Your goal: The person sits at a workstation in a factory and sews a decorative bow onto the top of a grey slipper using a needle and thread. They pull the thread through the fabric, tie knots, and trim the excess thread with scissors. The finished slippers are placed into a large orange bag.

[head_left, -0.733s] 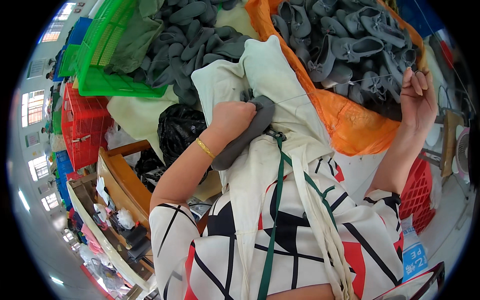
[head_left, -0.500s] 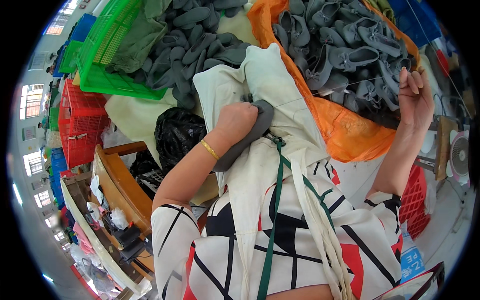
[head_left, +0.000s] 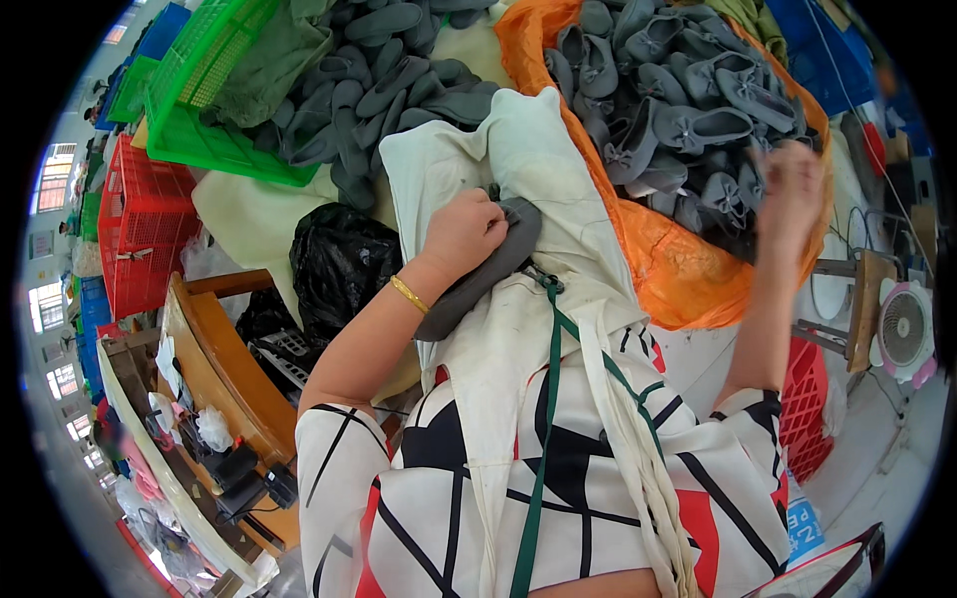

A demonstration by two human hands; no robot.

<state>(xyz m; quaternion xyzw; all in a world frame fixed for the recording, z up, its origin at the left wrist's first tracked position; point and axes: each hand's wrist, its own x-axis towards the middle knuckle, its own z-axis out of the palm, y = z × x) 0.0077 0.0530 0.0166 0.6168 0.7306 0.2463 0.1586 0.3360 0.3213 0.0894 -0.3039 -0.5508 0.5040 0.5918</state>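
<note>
Left hand [head_left: 461, 231] is clamped around a grey shoe [head_left: 478, 274], pressing it against the cream cloth bag [head_left: 518, 179] draped in front of the person. Right hand [head_left: 790, 189] is up over the orange sack [head_left: 678, 269] of grey shoes, blurred, so its grip cannot be told. A green crate [head_left: 199, 90] sits upper left.

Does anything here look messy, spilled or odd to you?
Nothing looks broken. The grey shoes lie in a loose heap on an orange sheet, and more spill out of the tipped green crate. The left hand grips one grey shoe against the white apron; the right hand is blurred.
</note>
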